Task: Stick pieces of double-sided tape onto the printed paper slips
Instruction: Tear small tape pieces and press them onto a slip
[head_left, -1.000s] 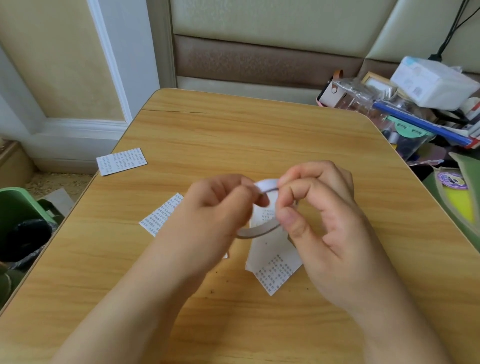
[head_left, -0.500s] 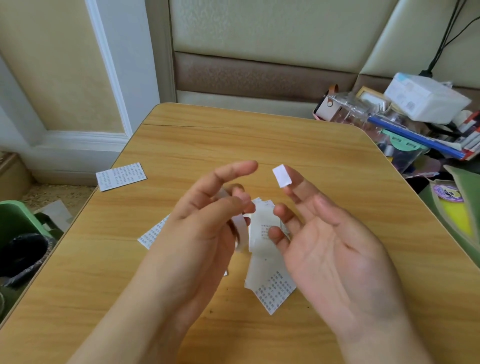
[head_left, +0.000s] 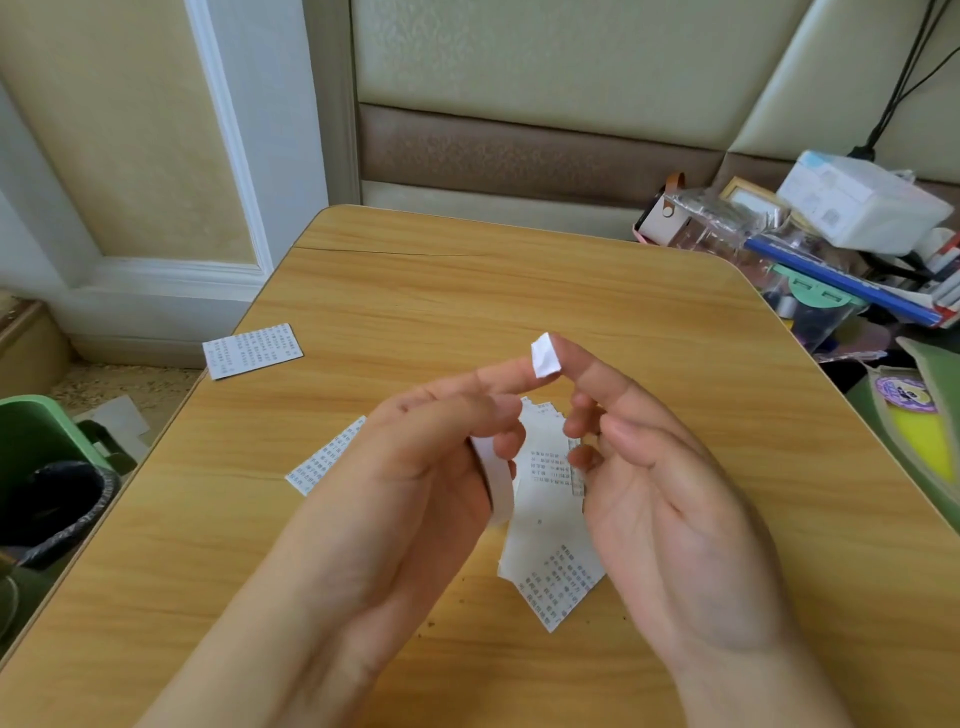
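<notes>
A small white piece of double-sided tape (head_left: 545, 356) sticks to the index fingertip of my right hand (head_left: 670, 499), which is palm-up with relaxed fingers. My left hand (head_left: 410, 467) grips the white tape roll (head_left: 496, 480) with its curled lower fingers, and its straight index finger touches the tape piece from the left. Both hands hover above a pile of printed paper slips (head_left: 550, 566) on the wooden table (head_left: 519, 291). Another slip (head_left: 327, 460) shows partly from under my left hand.
A single printed slip (head_left: 252, 351) lies near the table's left edge. A green bin with a black bag (head_left: 47, 467) stands on the floor at the left. Boxes, folders and cables (head_left: 841, 244) clutter the area beyond the table's right corner.
The tape piece came off the roll and the hands parted, the piece staying on my right index fingertip. Now my left index finger has moved right to touch it.
</notes>
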